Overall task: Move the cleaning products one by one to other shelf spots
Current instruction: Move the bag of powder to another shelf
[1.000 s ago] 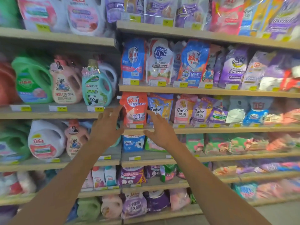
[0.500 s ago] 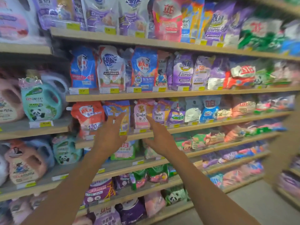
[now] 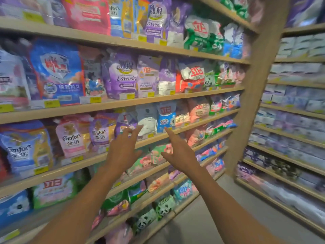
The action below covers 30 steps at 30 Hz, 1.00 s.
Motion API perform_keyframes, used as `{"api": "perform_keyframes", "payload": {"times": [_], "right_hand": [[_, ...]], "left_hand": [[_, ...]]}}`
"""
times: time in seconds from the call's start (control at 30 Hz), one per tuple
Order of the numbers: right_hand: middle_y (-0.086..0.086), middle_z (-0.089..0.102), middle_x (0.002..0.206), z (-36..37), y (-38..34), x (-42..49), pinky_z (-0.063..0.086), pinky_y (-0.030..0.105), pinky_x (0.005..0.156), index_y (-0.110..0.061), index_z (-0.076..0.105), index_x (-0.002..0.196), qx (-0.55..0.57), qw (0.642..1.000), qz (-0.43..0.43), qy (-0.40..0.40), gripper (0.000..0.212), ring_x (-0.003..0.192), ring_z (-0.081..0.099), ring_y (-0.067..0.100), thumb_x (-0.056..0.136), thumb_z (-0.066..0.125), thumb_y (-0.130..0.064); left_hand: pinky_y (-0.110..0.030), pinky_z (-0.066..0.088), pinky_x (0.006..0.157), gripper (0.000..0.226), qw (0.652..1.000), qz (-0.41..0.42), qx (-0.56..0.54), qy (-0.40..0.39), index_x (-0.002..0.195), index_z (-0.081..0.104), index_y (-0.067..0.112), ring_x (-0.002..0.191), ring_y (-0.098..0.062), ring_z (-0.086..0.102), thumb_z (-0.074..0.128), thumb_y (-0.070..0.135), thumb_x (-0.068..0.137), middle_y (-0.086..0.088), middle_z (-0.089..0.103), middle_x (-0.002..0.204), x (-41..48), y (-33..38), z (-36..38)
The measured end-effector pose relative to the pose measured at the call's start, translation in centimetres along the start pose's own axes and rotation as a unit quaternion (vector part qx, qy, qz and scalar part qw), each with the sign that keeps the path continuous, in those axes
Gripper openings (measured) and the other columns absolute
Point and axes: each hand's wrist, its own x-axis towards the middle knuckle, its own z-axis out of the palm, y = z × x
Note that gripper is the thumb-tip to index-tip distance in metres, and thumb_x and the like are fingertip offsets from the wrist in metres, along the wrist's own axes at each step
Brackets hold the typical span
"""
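— When you look at the fingers [image 3: 135, 131] of the left hand [image 3: 123, 152], what are they doing?
— They are spread wide and bent a little. They hold nothing. The tips are in front of a purple pouch [image 3: 125, 123], but I cannot tell if they touch it.
— And the right hand [image 3: 179, 154]?
— Its fingers [image 3: 168, 133] are wide apart too, and they hold nothing. The pointing finger is up, just under a blue-and-white pouch [image 3: 166, 117].
— What is between those two pouches?
— A grey-white pouch [image 3: 146, 118]. It shows in the gap between the two hands.
— Where do the pouches stand?
— Upright in a row on a wooden shelf [image 3: 58, 173]. Left of the purple one are a purple Comfort pouch [image 3: 100, 132], a pink Comfort pouch [image 3: 70, 138] and a big blue Comfort bag [image 3: 22, 147].
— What is on the shelf above?
— A purple Lavender bag [image 3: 121, 76], and left of it a blue bag [image 3: 56, 67] with a shield on it.
— And under the hands?
— Green and pink packs [image 3: 146, 161] on the next shelf down.
— What is far to the right?
— A wooden post [image 3: 253, 95], then side shelves [image 3: 299, 115] full of pale packs, too blurry to read. Low down is the grey floor [image 3: 202, 217].
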Motion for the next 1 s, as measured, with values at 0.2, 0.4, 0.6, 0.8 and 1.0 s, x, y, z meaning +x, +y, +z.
{"api": "perform_keyframes", "payload": {"times": [0.2,0.4,0.6,0.8,1.0], "right_hand": [[0.008,0.053,0.131,-1.1,8.0,3.7,0.053,0.047,0.082,-0.036,0.008,0.162,-0.036,0.999,0.031,0.002,0.092,0.119,0.051,0.032,0.093,0.069,-0.039],[0.003,0.051,0.140,0.1,13.5,11.3,0.052,0.046,0.087,-0.038,0.009,0.161,-0.038,0.999,0.026,0.014,0.092,0.124,0.050,0.029,0.092,0.069,-0.040],[0.001,0.048,0.145,2.7,18.6,18.9,0.047,0.041,0.084,-0.035,0.013,0.161,-0.030,0.999,0.012,0.009,0.091,0.125,0.049,0.026,0.091,0.071,-0.038],[0.001,0.048,0.145,4.6,24.6,24.4,0.044,0.040,0.094,-0.035,0.012,0.162,-0.016,1.000,0.013,-0.004,0.093,0.131,0.046,0.026,0.090,0.071,-0.037],[0.003,0.044,0.150,6.4,31.1,31.1,0.043,0.044,0.100,-0.037,0.010,0.162,0.018,0.999,-0.019,-0.028,0.092,0.134,0.043,0.027,0.091,0.069,-0.035]], "left_hand": [[-0.042,0.056,0.077,0.096,0.999,0.019,-0.035,-0.001,0.156,0.018,0.036,0.116,-0.030,0.055,0.077,0.043,0.081,-0.007,0.043,0.141,8.0,3.2,5.6],[-0.043,0.053,0.079,0.093,0.999,0.010,-0.041,0.007,0.155,0.015,0.040,0.119,-0.030,0.054,0.075,0.042,0.083,-0.005,0.041,0.144,16.1,3.1,10.9],[-0.044,0.052,0.081,0.094,1.000,-0.010,-0.025,0.012,0.156,0.015,0.038,0.118,-0.032,0.053,0.075,0.039,0.083,-0.008,0.041,0.143,23.2,1.9,15.1],[-0.046,0.052,0.080,0.096,0.999,-0.032,0.000,-0.003,0.156,0.012,0.039,0.113,-0.031,0.054,0.074,0.041,0.083,-0.009,0.042,0.142,29.3,2.5,19.8],[-0.041,0.053,0.079,0.098,0.997,-0.063,0.031,-0.013,0.157,0.010,0.037,0.114,-0.029,0.055,0.074,0.043,0.083,-0.009,0.042,0.143,34.7,3.9,25.1]]}}
